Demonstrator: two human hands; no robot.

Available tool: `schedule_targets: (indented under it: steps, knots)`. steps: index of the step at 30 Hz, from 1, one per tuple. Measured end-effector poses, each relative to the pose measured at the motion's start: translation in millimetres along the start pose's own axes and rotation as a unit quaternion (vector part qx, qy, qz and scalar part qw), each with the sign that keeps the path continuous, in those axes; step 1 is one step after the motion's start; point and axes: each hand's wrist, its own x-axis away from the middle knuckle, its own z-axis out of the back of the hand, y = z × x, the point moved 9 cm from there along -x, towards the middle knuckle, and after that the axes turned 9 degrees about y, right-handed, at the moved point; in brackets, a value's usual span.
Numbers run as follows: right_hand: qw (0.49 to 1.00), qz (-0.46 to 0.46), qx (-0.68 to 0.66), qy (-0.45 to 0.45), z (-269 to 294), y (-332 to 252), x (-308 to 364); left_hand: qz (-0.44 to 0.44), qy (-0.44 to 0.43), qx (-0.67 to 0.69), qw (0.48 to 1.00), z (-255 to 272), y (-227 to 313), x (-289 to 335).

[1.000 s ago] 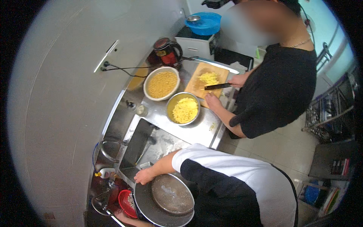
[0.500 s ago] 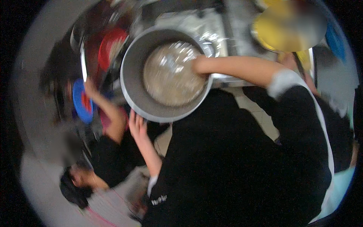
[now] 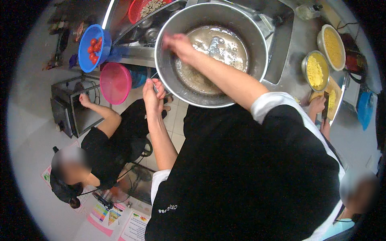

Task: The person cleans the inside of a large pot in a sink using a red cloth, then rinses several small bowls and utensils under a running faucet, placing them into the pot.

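The person's black top fills the lower middle of the frame, with both forearms reaching up from it. The left hand (image 3: 152, 94), just left of centre, has its fingers curled closed on the near rim of a big steel basin (image 3: 212, 54), which takes up the upper middle. The right hand (image 3: 177, 42) is inside the basin at its left side, over a shallow pool of cloudy water; its fingers look bunched together, though blur makes it hard to tell whether they grip anything.

The basin sits at the edge of a steel counter (image 3: 291, 60) running toward the upper right. On that counter stand a steel bowl (image 3: 315, 70) of yellow pieces and a pale bowl (image 3: 331, 47) of yellow grains. Below them, at the right edge, another person's hand holds a knife (image 3: 325, 106) on a cutting board (image 3: 333, 98).

Lower left, a second person crouches on a pale tiled floor (image 3: 36, 116), one hand on a dark metal box (image 3: 68, 110). Above, at upper left, are a pink lid (image 3: 115, 83), a blue bowl (image 3: 93, 46) of small red tomatoes and a red strainer (image 3: 144, 10).
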Motion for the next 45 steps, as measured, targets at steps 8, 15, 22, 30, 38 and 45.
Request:
schedule_targets:
  steps: [8,15,22,30,38,45]
  knots:
    - [0.815,0.104,-0.281,0.496,241.2,-13.0,-15.6,0.011,-0.004,0.057,0.998,27.8,-21.6,11.7]
    - [0.813,0.108,-0.233,0.522,253.6,0.4,-12.5,0.038,-0.076,0.029,0.996,-0.6,-15.5,10.8]
    - [0.941,0.056,0.138,0.303,126.8,23.8,-40.2,0.036,-0.040,0.056,0.997,1.1,-14.6,13.4]
    - [0.711,-0.173,0.584,-0.353,51.7,141.8,89.7,0.017,-0.009,0.073,0.997,-4.7,-14.8,8.9]
    - [-0.013,-0.045,0.989,-0.139,156.5,-33.2,61.2,-0.004,-0.024,0.035,0.999,3.6,-17.6,4.9]
    - [0.407,0.176,0.883,-0.152,106.7,-12.5,-33.7,-0.006,-0.039,0.043,0.998,0.9,-13.5,12.9]
